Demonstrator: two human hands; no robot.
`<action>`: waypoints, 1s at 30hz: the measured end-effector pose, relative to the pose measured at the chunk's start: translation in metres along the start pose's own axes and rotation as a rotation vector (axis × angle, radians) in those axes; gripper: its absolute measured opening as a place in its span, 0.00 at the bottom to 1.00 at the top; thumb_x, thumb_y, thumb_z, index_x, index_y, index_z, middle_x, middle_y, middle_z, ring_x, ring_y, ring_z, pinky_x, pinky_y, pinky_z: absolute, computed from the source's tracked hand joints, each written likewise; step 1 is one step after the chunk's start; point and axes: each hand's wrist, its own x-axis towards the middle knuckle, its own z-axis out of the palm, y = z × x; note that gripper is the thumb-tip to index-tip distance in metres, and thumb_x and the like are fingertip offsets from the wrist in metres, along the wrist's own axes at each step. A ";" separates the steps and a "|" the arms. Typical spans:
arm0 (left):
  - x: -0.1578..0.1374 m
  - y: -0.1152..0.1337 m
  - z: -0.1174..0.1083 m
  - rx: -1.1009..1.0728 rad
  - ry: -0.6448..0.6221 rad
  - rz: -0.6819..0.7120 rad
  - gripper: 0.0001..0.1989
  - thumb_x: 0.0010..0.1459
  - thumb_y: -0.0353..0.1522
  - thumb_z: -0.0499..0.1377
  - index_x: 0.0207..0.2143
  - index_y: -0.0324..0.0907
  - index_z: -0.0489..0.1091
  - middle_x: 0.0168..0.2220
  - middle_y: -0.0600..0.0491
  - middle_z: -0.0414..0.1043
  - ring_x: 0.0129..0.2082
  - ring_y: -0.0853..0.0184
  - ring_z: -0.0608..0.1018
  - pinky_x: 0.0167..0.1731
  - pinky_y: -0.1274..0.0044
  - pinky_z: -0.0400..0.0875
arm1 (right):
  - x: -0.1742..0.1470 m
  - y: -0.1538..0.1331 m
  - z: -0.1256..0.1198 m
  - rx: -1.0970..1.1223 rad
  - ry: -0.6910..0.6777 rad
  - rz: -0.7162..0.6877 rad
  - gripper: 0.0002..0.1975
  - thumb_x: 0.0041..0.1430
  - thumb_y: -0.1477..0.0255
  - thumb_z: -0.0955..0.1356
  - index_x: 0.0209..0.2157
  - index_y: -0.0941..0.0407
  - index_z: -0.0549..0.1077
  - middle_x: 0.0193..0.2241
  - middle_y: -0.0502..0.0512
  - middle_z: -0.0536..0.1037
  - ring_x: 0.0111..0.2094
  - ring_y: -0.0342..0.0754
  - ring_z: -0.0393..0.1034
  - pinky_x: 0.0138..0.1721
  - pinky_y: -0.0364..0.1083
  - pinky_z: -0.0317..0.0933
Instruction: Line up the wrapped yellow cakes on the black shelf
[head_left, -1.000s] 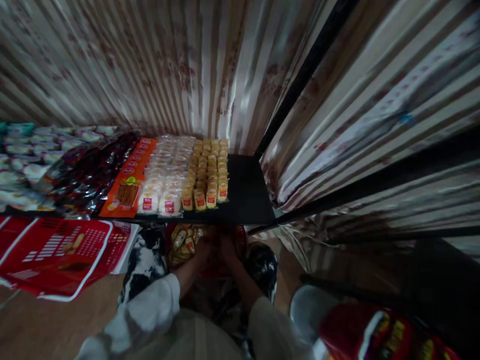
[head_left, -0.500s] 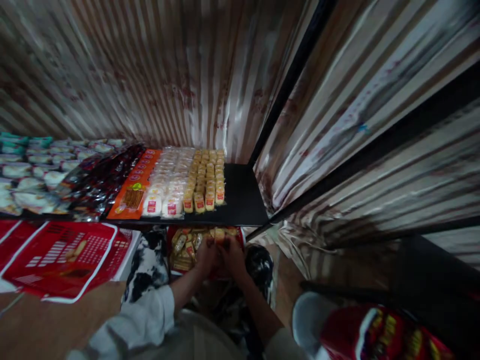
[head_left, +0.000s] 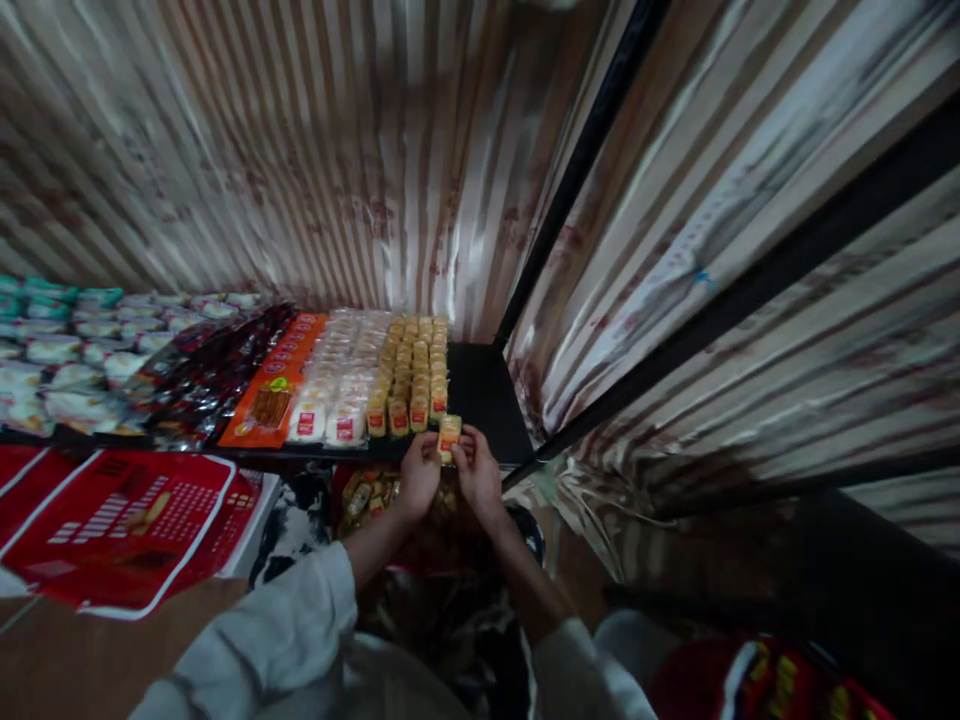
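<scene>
Between my left hand (head_left: 420, 474) and my right hand (head_left: 478, 472) is a small yellow wrapped snack (head_left: 449, 439) with an orange-red label, held upright by its sides. Both hands are closed on it, at the front edge of a black shelf (head_left: 487, 400). Just behind it stand rows of matching yellow wrapped snacks (head_left: 409, 365). Below my hands, a red box (head_left: 339, 500) holds loose gold-wrapped pieces (head_left: 365, 492), partly hidden by my forearms.
White wrapped snacks (head_left: 337, 385), an orange packet (head_left: 262, 400), dark shiny packets (head_left: 217, 370) and white packs (head_left: 56, 350) fill the shelf leftward. A red printed bag (head_left: 135, 525) hangs below. Black metal bars (head_left: 570, 200) cross before striped sheeting. More red packaging (head_left: 780, 680) lies lower right.
Both hands have risen from the red box to the shelf's front edge, bringing the yellow wrapped snack up with them. The view has shifted slightly.
</scene>
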 end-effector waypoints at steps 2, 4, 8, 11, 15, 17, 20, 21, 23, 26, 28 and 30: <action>0.010 0.007 0.002 0.003 0.006 0.017 0.12 0.49 0.23 0.57 0.37 0.41 0.72 0.38 0.50 0.77 0.40 0.66 0.77 0.47 0.72 0.69 | 0.014 0.002 0.002 -0.033 0.017 -0.050 0.22 0.58 0.67 0.62 0.53 0.58 0.65 0.39 0.59 0.77 0.38 0.48 0.73 0.40 0.48 0.69; 0.016 0.011 0.003 0.035 0.031 0.030 0.15 0.48 0.22 0.56 0.39 0.41 0.73 0.41 0.50 0.77 0.43 0.65 0.77 0.50 0.71 0.68 | 0.027 0.004 0.005 -0.108 0.026 -0.083 0.21 0.58 0.67 0.62 0.52 0.58 0.68 0.40 0.60 0.76 0.38 0.49 0.72 0.42 0.49 0.68; 0.018 0.008 0.001 0.201 0.081 0.071 0.20 0.47 0.19 0.55 0.41 0.42 0.73 0.44 0.50 0.75 0.45 0.65 0.75 0.52 0.71 0.67 | 0.044 0.009 0.012 -0.238 0.027 -0.104 0.20 0.58 0.67 0.61 0.49 0.59 0.71 0.38 0.60 0.76 0.38 0.51 0.72 0.43 0.50 0.66; 0.018 0.003 0.001 0.263 0.084 0.090 0.21 0.45 0.18 0.54 0.41 0.39 0.73 0.44 0.48 0.74 0.43 0.65 0.76 0.51 0.71 0.68 | 0.051 0.014 0.020 -0.234 0.008 -0.103 0.20 0.59 0.66 0.60 0.49 0.59 0.70 0.38 0.60 0.76 0.37 0.50 0.71 0.41 0.48 0.67; 0.021 -0.005 0.003 0.231 0.048 0.087 0.22 0.45 0.18 0.52 0.43 0.36 0.73 0.46 0.44 0.73 0.44 0.63 0.77 0.50 0.70 0.70 | 0.054 0.021 0.030 -0.236 0.023 -0.099 0.21 0.59 0.66 0.60 0.50 0.60 0.70 0.39 0.62 0.74 0.39 0.51 0.70 0.41 0.49 0.67; 0.024 -0.008 0.003 0.217 0.024 0.079 0.21 0.46 0.18 0.52 0.43 0.37 0.73 0.46 0.45 0.74 0.44 0.63 0.77 0.50 0.69 0.70 | 0.054 0.023 0.033 -0.235 0.035 -0.102 0.21 0.59 0.66 0.60 0.51 0.61 0.69 0.41 0.64 0.73 0.41 0.52 0.70 0.42 0.50 0.67; 0.027 -0.013 0.003 0.214 -0.005 0.078 0.20 0.48 0.20 0.52 0.43 0.39 0.74 0.45 0.47 0.75 0.44 0.64 0.77 0.51 0.68 0.69 | 0.053 0.026 0.035 -0.233 0.050 -0.111 0.22 0.59 0.65 0.60 0.51 0.61 0.69 0.42 0.64 0.73 0.42 0.52 0.69 0.43 0.51 0.67; 0.028 -0.014 0.002 0.202 -0.014 0.080 0.20 0.49 0.20 0.52 0.43 0.39 0.73 0.46 0.47 0.75 0.45 0.64 0.77 0.52 0.68 0.69 | 0.053 0.026 0.035 -0.239 0.057 -0.117 0.22 0.59 0.65 0.60 0.51 0.60 0.69 0.42 0.63 0.73 0.42 0.52 0.69 0.45 0.51 0.66; 0.029 -0.018 0.002 0.163 -0.032 0.076 0.20 0.50 0.21 0.52 0.44 0.40 0.73 0.47 0.47 0.75 0.46 0.64 0.76 0.52 0.69 0.69 | 0.053 0.025 0.036 -0.262 0.072 -0.122 0.21 0.60 0.66 0.60 0.52 0.59 0.69 0.44 0.63 0.72 0.44 0.52 0.68 0.47 0.51 0.65; 0.031 -0.023 0.003 0.120 -0.038 0.054 0.20 0.52 0.22 0.51 0.47 0.39 0.72 0.49 0.46 0.74 0.48 0.64 0.75 0.53 0.70 0.68 | 0.052 0.023 0.038 -0.303 0.068 -0.104 0.21 0.61 0.66 0.58 0.52 0.58 0.69 0.45 0.62 0.72 0.47 0.52 0.66 0.50 0.50 0.62; 0.033 -0.025 0.003 0.115 -0.024 0.045 0.20 0.53 0.23 0.52 0.47 0.38 0.72 0.49 0.46 0.74 0.49 0.64 0.75 0.55 0.70 0.67 | 0.051 0.022 0.040 -0.310 0.049 -0.090 0.21 0.61 0.67 0.57 0.52 0.58 0.70 0.45 0.62 0.72 0.47 0.51 0.66 0.50 0.49 0.62; 0.034 -0.026 0.004 0.114 -0.018 0.050 0.19 0.53 0.23 0.52 0.47 0.39 0.73 0.49 0.47 0.74 0.50 0.64 0.75 0.56 0.70 0.65 | 0.050 0.022 0.043 -0.300 0.041 -0.084 0.21 0.62 0.68 0.56 0.52 0.58 0.70 0.44 0.62 0.72 0.47 0.50 0.66 0.50 0.49 0.62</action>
